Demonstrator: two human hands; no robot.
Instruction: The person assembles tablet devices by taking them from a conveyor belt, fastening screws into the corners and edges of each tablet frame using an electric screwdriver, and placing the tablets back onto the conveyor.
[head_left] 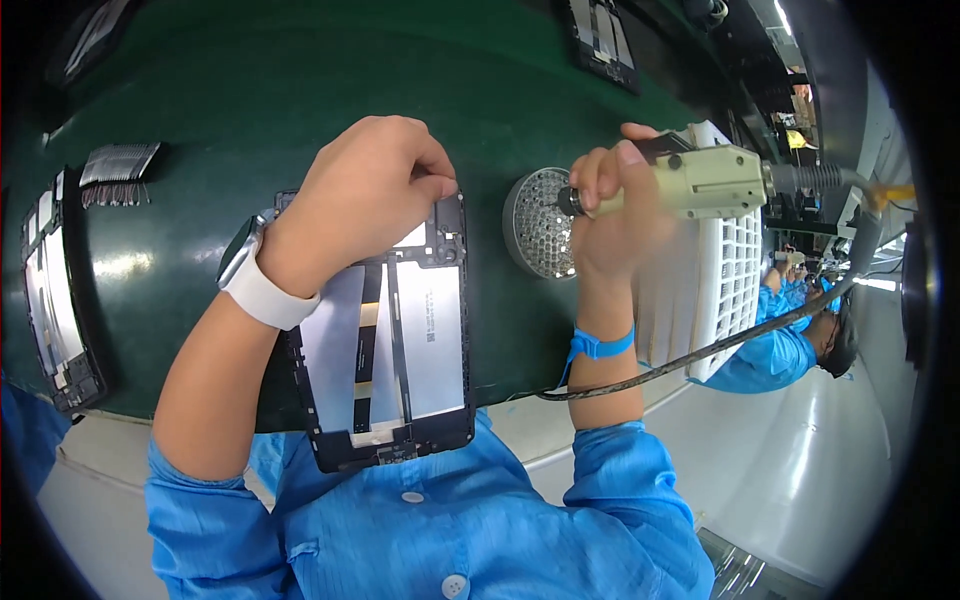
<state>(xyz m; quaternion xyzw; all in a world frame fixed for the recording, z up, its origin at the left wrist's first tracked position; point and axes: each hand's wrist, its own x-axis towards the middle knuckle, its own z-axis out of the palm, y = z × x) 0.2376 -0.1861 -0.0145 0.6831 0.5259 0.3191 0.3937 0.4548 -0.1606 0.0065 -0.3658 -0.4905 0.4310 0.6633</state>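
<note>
An opened tablet (437, 330), with a black frame and silvery inner plate, lies in front of me at the bench's near edge. My left hand (375, 185) is over its far end, thumb and fingers pinched at the far right corner. Whatever they hold, if anything, is too small or hidden to make out. In my right hand (620, 215) is a cream-coloured electric screwdriver (715, 185), held sideways with its dark nose pointing left. That nose is above the right side of a round metal dish (512, 228) with a bumpy, hole-patterned inside. The right hand is partly blurred.
More opened tablets stand at the left (60, 300) and far right (605, 45). A bundle of dark flat strips (120, 165) lies at the left. Right of the dish is a white slotted crate (735, 280). The screwdriver's cable (720, 342) loops across my right forearm. A co-worker (765, 345) sits beyond.
</note>
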